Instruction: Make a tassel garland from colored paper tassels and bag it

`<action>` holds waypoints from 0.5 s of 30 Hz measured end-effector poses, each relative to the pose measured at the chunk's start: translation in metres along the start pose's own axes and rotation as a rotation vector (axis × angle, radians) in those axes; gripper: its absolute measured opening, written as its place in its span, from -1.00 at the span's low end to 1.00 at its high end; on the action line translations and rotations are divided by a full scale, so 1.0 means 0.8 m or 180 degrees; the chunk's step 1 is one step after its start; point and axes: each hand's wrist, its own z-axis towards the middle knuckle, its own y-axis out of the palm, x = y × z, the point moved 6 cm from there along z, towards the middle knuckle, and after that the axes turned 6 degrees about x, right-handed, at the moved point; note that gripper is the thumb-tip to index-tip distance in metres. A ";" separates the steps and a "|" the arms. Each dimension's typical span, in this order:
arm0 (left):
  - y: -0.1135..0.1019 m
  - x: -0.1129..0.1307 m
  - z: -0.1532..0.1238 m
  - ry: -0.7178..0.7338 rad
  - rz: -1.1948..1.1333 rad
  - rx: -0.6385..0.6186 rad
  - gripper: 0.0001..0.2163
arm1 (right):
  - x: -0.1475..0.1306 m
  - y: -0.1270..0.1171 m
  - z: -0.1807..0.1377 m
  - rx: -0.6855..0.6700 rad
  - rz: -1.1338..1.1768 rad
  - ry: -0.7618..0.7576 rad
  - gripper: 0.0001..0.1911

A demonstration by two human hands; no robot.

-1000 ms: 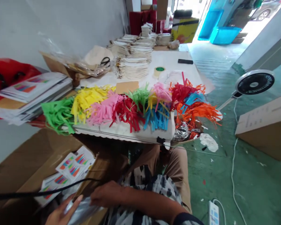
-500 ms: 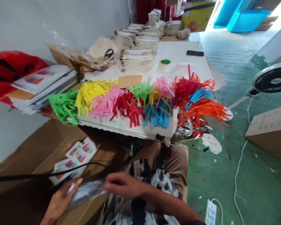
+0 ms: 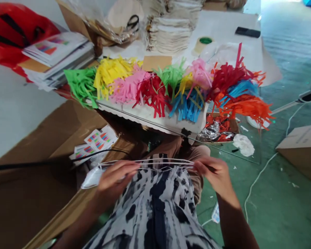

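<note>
Several thin white strings (image 3: 166,160) stretch sideways across my lap between my two hands. My left hand (image 3: 116,176) is closed on them, and a clear plastic bag (image 3: 92,178) sticks out beyond its fingers on the left. At the other end, my right hand (image 3: 214,171) pinches the strings between thumb and fingers. Just past my hands, bunches of cut tissue-paper tassels lie along the table's near edge: green (image 3: 81,84), yellow (image 3: 114,74), pink (image 3: 129,86), red (image 3: 154,93), blue (image 3: 188,107) and orange (image 3: 248,109).
A cardboard box (image 3: 49,131) with printed cards (image 3: 97,143) stands at my left, a black cable (image 3: 54,162) crossing it. Paper stacks (image 3: 168,34), a tape roll (image 3: 204,41), scissors (image 3: 133,21) and a phone (image 3: 247,32) lie on the table. A fan (image 3: 287,107) stands right.
My left hand has risen out of the cardboard box with the plastic bag. My right hand has moved right, and the white strings now span between both hands. The view has tilted down.
</note>
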 end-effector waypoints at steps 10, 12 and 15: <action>0.130 0.024 0.038 -0.2347 -0.2804 -0.0772 -0.52 | -0.024 0.093 0.024 -0.0189 0.0462 -0.0255 -0.78; 0.134 0.007 0.028 -0.2831 -0.3153 -0.0399 -0.59 | -0.032 0.104 0.022 -0.0192 0.0385 -0.0428 -0.82; 0.122 -0.014 0.012 -0.3013 -0.3400 -0.0084 -0.65 | -0.041 0.120 0.023 -0.0154 0.0177 -0.0622 -0.84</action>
